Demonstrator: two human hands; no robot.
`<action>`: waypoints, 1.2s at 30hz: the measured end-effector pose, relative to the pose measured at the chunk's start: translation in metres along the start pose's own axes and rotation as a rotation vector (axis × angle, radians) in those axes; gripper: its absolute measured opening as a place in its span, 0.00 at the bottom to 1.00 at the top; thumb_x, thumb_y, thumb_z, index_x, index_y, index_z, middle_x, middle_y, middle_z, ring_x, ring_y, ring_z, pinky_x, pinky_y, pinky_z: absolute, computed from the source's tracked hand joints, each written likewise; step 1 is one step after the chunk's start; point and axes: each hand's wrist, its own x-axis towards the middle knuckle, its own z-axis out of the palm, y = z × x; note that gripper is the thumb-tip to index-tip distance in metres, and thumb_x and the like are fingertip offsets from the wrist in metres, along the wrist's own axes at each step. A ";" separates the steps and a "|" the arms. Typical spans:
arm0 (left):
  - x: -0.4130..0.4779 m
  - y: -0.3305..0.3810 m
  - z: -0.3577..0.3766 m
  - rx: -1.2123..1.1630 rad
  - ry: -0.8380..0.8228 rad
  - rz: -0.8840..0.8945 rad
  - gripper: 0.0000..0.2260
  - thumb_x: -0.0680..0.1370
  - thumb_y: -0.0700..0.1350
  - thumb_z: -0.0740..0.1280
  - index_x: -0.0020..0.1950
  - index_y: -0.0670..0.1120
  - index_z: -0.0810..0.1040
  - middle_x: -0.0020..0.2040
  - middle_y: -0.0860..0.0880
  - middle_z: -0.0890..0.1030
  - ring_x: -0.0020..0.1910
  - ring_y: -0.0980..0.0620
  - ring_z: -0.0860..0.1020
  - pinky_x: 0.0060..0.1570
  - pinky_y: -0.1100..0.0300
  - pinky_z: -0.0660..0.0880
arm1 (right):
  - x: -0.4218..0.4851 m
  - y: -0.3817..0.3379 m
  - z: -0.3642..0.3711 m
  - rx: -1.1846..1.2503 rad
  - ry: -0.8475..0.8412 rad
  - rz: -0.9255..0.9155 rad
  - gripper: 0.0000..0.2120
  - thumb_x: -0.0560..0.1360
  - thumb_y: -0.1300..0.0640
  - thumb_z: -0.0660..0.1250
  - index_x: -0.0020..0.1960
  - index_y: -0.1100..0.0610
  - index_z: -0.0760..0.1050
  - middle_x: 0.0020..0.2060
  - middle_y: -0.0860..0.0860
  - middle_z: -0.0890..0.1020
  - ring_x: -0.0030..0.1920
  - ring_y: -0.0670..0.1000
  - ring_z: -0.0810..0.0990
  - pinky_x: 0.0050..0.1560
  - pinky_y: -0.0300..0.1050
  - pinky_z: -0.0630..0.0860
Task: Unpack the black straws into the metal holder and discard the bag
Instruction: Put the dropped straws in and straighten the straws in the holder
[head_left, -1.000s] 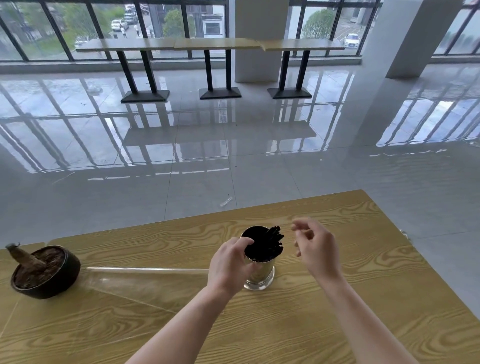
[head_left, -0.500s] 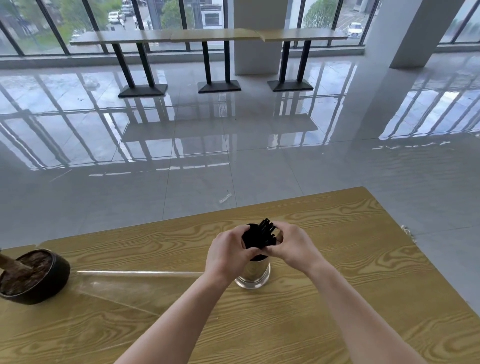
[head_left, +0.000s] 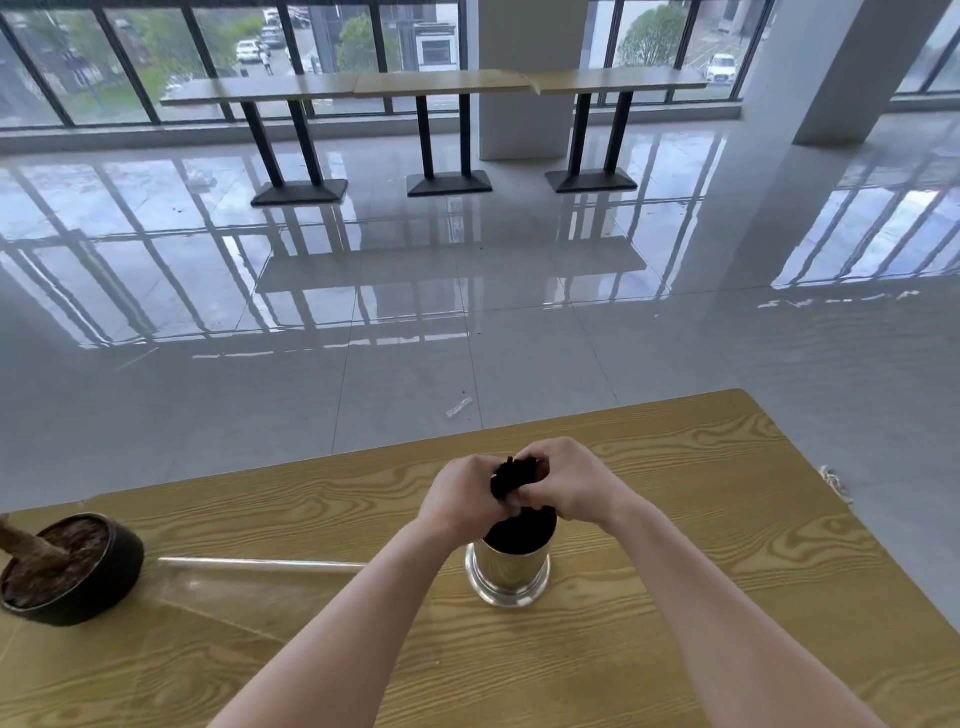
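A shiny cylindrical metal holder (head_left: 511, 569) stands upright on the wood-grain yellow table (head_left: 701, 545). Directly above its mouth, the left hand (head_left: 464, 498) and right hand (head_left: 566, 488) meet, the fingers of both curled closed around a bundle of thin black straws (head_left: 511, 477); the straws' lower ends reach into the holder. A clear plastic bag (head_left: 218, 587) lies flat on the table to the left, between the holder and a round dark bowl-shaped planter of brown soil (head_left: 67, 569).
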 end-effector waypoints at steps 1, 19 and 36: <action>-0.001 -0.001 -0.001 -0.061 -0.015 -0.003 0.05 0.69 0.43 0.74 0.41 0.54 0.84 0.39 0.53 0.86 0.42 0.53 0.84 0.46 0.52 0.83 | 0.001 -0.001 -0.001 0.014 -0.004 0.014 0.09 0.66 0.54 0.79 0.45 0.51 0.84 0.29 0.46 0.83 0.26 0.39 0.77 0.26 0.32 0.70; -0.016 -0.030 0.022 -0.282 0.324 -0.115 0.15 0.71 0.50 0.79 0.57 0.54 0.85 0.32 0.56 0.77 0.32 0.57 0.76 0.35 0.63 0.71 | -0.023 0.027 0.031 -0.100 0.439 -0.044 0.20 0.74 0.55 0.76 0.66 0.53 0.80 0.39 0.43 0.81 0.36 0.41 0.77 0.42 0.37 0.77; -0.006 -0.027 0.019 -0.428 0.351 -0.159 0.06 0.76 0.47 0.75 0.51 0.50 0.87 0.34 0.55 0.80 0.33 0.58 0.76 0.37 0.65 0.75 | 0.021 -0.006 0.022 -0.489 0.250 -0.208 0.10 0.80 0.56 0.68 0.59 0.52 0.84 0.52 0.49 0.85 0.57 0.53 0.76 0.57 0.48 0.74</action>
